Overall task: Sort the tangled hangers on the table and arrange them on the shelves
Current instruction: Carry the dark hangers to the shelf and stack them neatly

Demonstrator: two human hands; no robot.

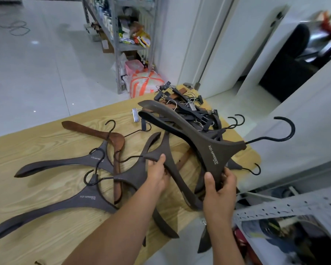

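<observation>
Hangers are being parted: the right hand (pixel 220 185) grips a lifted dark hanger (pixel 214 150) by one arm, seemingly pulling it free, while the left hand (pixel 157 175) grips a second hanger (pixel 152 156) low over the table (pixel 36 190), steadying it. The tangled pile (pixel 189 108) sits at one o'clock, the separated hangers (pixel 65 163) at nine.

Glossy pale tiled floor (pixel 36 73) runs to a white wall (pixel 170 35) and door (pixel 227 54)

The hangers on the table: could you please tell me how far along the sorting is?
Done: three hangers lie spread on the table. In hand: the right hand holds a dark hanger; the left hand grips a second hanger. Left: the tangled clip-hanger pile; no hangers visibly shelved.
</observation>
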